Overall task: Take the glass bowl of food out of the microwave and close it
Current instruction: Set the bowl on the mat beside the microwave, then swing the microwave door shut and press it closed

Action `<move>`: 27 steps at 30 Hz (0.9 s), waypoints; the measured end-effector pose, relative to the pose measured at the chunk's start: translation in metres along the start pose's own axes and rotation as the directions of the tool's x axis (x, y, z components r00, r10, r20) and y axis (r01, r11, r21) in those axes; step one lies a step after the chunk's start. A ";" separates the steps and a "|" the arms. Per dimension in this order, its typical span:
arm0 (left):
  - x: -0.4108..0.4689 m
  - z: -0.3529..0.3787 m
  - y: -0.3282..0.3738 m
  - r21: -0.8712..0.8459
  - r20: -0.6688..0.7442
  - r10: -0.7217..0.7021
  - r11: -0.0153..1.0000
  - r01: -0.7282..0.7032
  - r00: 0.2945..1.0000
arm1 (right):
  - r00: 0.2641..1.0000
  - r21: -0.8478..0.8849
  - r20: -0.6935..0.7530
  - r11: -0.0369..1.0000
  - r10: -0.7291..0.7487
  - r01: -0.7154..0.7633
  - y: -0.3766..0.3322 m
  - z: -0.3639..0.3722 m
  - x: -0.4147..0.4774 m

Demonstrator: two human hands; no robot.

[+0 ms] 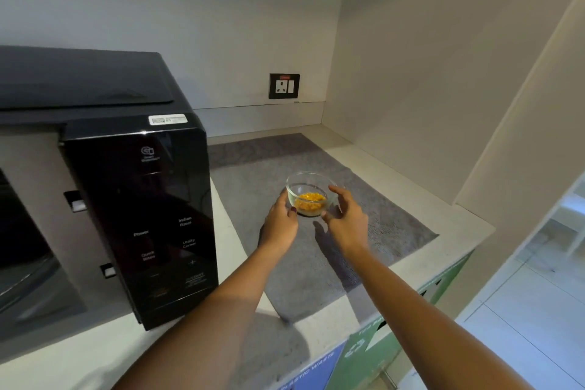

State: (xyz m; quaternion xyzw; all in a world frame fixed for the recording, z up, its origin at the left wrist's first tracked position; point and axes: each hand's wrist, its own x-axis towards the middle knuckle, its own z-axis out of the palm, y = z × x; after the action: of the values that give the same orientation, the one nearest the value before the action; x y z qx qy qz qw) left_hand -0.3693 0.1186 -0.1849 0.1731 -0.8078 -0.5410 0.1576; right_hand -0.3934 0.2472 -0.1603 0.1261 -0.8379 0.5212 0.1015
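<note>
A pale counter [395, 168] runs into a corner, and a black microwave [136, 199] stands on its left part with the cavity open at the left edge of view. To its right lies a grey mat [285, 263]. The bowl [308, 193], clear glass with yellow food in its bottom, sits on the mat. The left hand [280, 223] cups the bowl's left side, fingers touching; the right hand [345, 215] curves loosely around its right side, fingers spread.
</note>
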 end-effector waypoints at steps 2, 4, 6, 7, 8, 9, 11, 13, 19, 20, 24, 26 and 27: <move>-0.018 -0.006 0.003 0.052 -0.082 0.083 0.996 -0.079 0.993 | 0.990 -0.007 -0.104 0.995 -0.097 0.097 -0.013 -0.004 -0.018; -0.039 -0.014 0.008 0.085 -0.122 0.180 0.982 -0.170 0.976 | 0.966 0.005 -0.166 0.979 -0.198 0.202 -0.028 -0.007 -0.035; -0.064 -0.026 0.014 0.105 -0.141 0.243 0.968 -0.230 0.960 | 0.941 0.015 -0.203 0.960 -0.273 0.281 -0.045 -0.011 -0.056; -0.076 -0.032 0.017 0.112 -0.153 0.273 0.960 -0.258 0.950 | 0.929 0.010 -0.222 0.952 -0.295 0.305 -0.052 -0.012 -0.066; -0.091 -0.041 0.021 0.118 -0.170 0.305 0.950 -0.288 0.937 | 0.919 0.008 -0.235 0.945 -0.316 0.327 -0.062 -0.013 -0.078; -0.104 -0.051 0.025 0.120 -0.183 0.336 0.940 -0.318 0.924 | 0.903 0.006 -0.249 0.932 -0.351 0.364 -0.070 -0.015 -0.088; -0.133 -0.073 0.033 0.087 -0.210 0.377 0.926 -0.367 0.902 | 0.853 0.013 -0.269 0.884 -0.447 0.467 -0.090 -0.017 -0.113; -0.160 -0.095 0.041 0.058 -0.238 0.401 0.915 -0.399 0.885 | 0.806 0.022 -0.269 0.833 -0.528 0.553 -0.109 -0.018 -0.138; -0.258 -0.163 0.062 0.173 -0.389 0.432 0.902 -0.396 0.814 | 0.743 0.168 -0.247 0.727 -0.622 0.665 -0.166 -0.014 -0.225; -0.271 -0.173 0.065 0.186 -0.417 0.422 0.907 -0.379 0.805 | 0.738 0.196 -0.244 0.714 -0.629 0.672 -0.175 -0.012 -0.237; -0.323 -0.220 0.078 0.363 -0.546 0.421 0.898 -0.247 0.725 | 0.735 0.341 -0.163 0.661 -0.658 0.668 -0.219 0.002 -0.286; -0.348 -0.244 0.085 0.422 -0.600 0.416 0.890 -0.171 0.683 | 0.711 0.393 -0.117 0.626 -0.693 0.674 -0.241 0.009 -0.308; -0.362 -0.256 0.089 0.447 -0.626 0.412 0.885 -0.128 0.662 | 0.694 0.418 -0.099 0.603 -0.714 0.680 -0.251 0.013 -0.319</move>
State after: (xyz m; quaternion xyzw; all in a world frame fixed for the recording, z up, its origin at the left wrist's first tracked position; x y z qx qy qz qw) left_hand 0.0564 0.1030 -0.0334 0.2682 -0.7874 -0.2428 0.4991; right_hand -0.0124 0.1621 -0.0494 0.4815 -0.5911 0.6034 0.2337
